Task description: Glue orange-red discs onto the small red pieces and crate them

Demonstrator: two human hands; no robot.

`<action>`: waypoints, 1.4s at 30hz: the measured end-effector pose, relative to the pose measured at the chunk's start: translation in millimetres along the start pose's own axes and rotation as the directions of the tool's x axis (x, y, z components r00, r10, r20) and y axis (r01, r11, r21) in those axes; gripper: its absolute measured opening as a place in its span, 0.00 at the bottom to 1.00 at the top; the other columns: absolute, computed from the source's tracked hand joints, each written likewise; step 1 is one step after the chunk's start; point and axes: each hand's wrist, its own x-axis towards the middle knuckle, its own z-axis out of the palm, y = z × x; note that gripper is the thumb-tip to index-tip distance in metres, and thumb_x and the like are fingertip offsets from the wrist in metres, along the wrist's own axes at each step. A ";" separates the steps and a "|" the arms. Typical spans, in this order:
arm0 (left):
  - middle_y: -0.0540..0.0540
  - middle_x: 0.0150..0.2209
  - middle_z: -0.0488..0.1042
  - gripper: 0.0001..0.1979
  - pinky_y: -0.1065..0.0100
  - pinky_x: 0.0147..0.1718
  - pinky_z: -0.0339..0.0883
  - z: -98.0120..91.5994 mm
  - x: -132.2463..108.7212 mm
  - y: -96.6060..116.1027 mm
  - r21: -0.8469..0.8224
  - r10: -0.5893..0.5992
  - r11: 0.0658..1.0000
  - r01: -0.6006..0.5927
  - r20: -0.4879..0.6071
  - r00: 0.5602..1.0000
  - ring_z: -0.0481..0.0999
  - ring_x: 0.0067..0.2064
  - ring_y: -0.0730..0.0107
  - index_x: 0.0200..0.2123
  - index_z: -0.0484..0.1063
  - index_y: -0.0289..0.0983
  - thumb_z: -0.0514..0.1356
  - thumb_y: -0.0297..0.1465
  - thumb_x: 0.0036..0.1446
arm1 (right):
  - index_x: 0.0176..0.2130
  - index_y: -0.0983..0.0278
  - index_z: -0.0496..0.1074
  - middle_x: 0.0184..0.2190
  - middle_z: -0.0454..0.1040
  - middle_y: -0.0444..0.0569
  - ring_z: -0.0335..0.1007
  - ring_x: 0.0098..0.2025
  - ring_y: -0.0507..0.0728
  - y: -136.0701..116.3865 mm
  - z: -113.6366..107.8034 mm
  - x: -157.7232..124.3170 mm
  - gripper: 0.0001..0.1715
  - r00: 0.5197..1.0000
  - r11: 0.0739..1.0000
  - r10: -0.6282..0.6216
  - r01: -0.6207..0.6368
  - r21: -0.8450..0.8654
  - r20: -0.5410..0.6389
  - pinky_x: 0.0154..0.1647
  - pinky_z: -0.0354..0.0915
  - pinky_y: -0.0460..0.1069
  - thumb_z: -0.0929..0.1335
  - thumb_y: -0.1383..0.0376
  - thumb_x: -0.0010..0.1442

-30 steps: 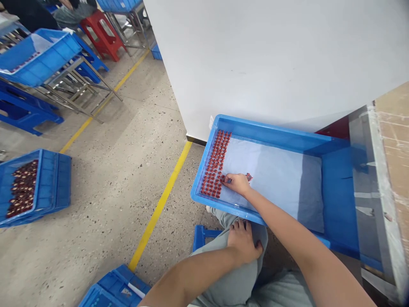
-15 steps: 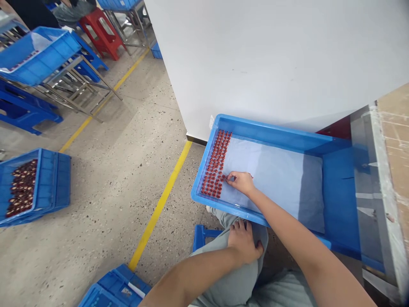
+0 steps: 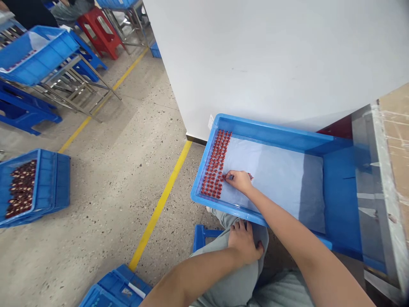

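Small dark-red pieces (image 3: 217, 160) stand in several neat rows at the left end of a blue plastic tray (image 3: 262, 123) lined with a pale sheet (image 3: 275, 166). My right hand (image 3: 238, 180) reaches into the tray, thumb and fingertips pinched on one small red piece (image 3: 223, 177) at the open edge of the rows. More red (image 3: 251, 175) peeks out behind that hand, mostly hidden; I cannot make out its shape. My left hand (image 3: 244, 243) lies on my knee with its fingers stretched out, holding nothing.
A white panel (image 3: 255, 64) rises behind the tray, and a metal-edged board (image 3: 393, 170) is at the right. On the floor at left stands a blue crate (image 3: 54, 183) of dark-red pieces. Blue boxes (image 3: 118, 285) sit at bottom left. Farther off are stools (image 3: 100, 32) and people.
My right hand has shifted very slightly left and up, still pinching at the row's edge. A little more red shows behind it. My left hand stays on the knee.
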 end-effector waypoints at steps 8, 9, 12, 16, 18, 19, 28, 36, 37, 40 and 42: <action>0.31 0.55 0.64 0.40 0.49 0.50 0.55 3.8 1.0 -0.8 0.030 0.004 1.000 -0.004 0.002 1.000 0.63 0.53 0.43 0.59 0.58 0.31 0.49 0.54 0.51 | 0.34 0.56 0.77 0.25 0.79 0.41 0.74 0.29 0.53 8.6 -19.2 -1.5 0.09 0.997 0.993 0.062 -0.056 0.104 -0.053 0.31 0.62 0.45 0.69 0.56 0.55; 0.31 0.55 0.65 0.40 0.49 0.50 0.55 4.1 1.0 -1.0 0.034 0.007 0.999 -0.006 -0.002 1.000 0.63 0.52 0.43 0.59 0.58 0.31 0.49 0.53 0.51 | 0.35 0.57 0.77 0.27 0.79 0.42 0.75 0.29 0.52 15.8 -27.5 -1.7 0.11 0.992 0.989 0.096 -0.086 0.119 -0.076 0.31 0.63 0.45 0.68 0.56 0.56; 0.31 0.53 0.65 0.40 0.50 0.49 0.56 4.4 1.0 -1.4 0.042 0.014 0.999 -0.013 -0.015 1.000 0.64 0.51 0.44 0.60 0.58 0.31 0.48 0.53 0.52 | 0.39 0.62 0.75 0.33 0.80 0.47 0.75 0.29 0.52 41.8 -54.6 -5.1 0.14 0.965 0.968 0.218 -0.196 0.154 -0.148 0.32 0.65 0.45 0.65 0.57 0.59; 0.31 0.53 0.66 0.40 0.51 0.48 0.57 5.4 1.7 -1.7 0.049 0.026 0.998 -0.025 -0.020 0.999 0.64 0.51 0.44 0.60 0.58 0.30 0.48 0.53 0.53 | 0.36 0.63 0.75 0.31 0.80 0.47 0.76 0.30 0.53 63.0 -73.0 -18.3 0.12 0.953 0.952 0.275 -0.253 0.172 -0.123 0.34 0.67 0.46 0.68 0.58 0.54; 0.31 0.53 0.66 0.40 0.50 0.48 0.57 6.2 1.8 -1.8 0.054 0.032 0.998 -0.031 -0.021 0.999 0.63 0.52 0.43 0.60 0.58 0.30 0.47 0.53 0.54 | 0.32 0.62 0.75 0.27 0.79 0.45 0.76 0.29 0.53 63.1 -70.1 -25.6 0.10 0.965 0.955 0.254 -0.241 0.174 -0.058 0.33 0.66 0.46 0.70 0.59 0.51; 0.31 0.54 0.66 0.40 0.50 0.48 0.56 6.5 1.7 -1.7 0.057 0.032 0.998 -0.031 -0.022 0.999 0.63 0.52 0.43 0.61 0.57 0.30 0.47 0.53 0.54 | 0.31 0.62 0.76 0.26 0.79 0.44 0.76 0.29 0.53 61.5 -66.5 -28.5 0.08 0.970 0.957 0.240 -0.232 0.172 -0.028 0.33 0.66 0.45 0.71 0.60 0.50; 0.31 0.55 0.65 0.40 0.49 0.49 0.56 7.1 0.8 -1.1 0.050 0.014 0.999 -0.013 -0.019 1.000 0.63 0.53 0.42 0.62 0.57 0.31 0.47 0.53 0.54 | 0.22 0.62 0.73 0.23 0.77 0.45 0.75 0.30 0.56 57.0 -35.2 -35.9 0.04 0.973 0.959 0.232 -0.232 0.162 0.019 0.37 0.67 0.49 0.73 0.68 0.45; 0.30 0.56 0.64 0.41 0.49 0.50 0.55 8.7 2.9 -0.9 0.051 0.009 0.999 -0.009 0.014 1.000 0.62 0.54 0.42 0.62 0.55 0.31 0.46 0.53 0.54 | 0.32 0.62 0.74 0.29 0.80 0.45 0.77 0.30 0.53 53.0 -18.8 -37.4 0.08 0.982 0.923 0.186 -0.182 0.339 0.023 0.33 0.70 0.45 0.73 0.62 0.49; 0.30 0.57 0.63 0.41 0.49 0.50 0.55 8.3 2.9 -1.0 0.051 0.009 0.999 -0.010 0.016 1.000 0.62 0.54 0.42 0.62 0.55 0.30 0.46 0.53 0.54 | 0.32 0.62 0.74 0.30 0.80 0.45 0.77 0.31 0.53 52.8 -17.8 -37.1 0.08 0.984 0.921 0.177 -0.173 0.349 0.022 0.33 0.70 0.46 0.73 0.62 0.49; 0.30 0.57 0.63 0.41 0.49 0.51 0.55 6.9 2.9 -1.1 0.045 0.011 0.999 -0.012 0.024 1.000 0.62 0.55 0.42 0.62 0.55 0.30 0.46 0.53 0.54 | 0.33 0.62 0.74 0.32 0.81 0.45 0.78 0.32 0.53 53.7 -16.8 -37.8 0.08 0.987 0.920 0.157 -0.152 0.361 0.016 0.34 0.70 0.46 0.72 0.62 0.50; 0.31 0.57 0.63 0.41 0.49 0.51 0.55 5.9 2.7 -1.2 0.041 0.008 0.999 -0.009 0.029 1.000 0.62 0.55 0.43 0.63 0.54 0.31 0.45 0.53 0.54 | 0.34 0.62 0.75 0.33 0.81 0.44 0.78 0.33 0.53 55.3 -17.3 -39.8 0.08 0.988 0.925 0.154 -0.147 0.351 0.010 0.36 0.70 0.46 0.72 0.62 0.51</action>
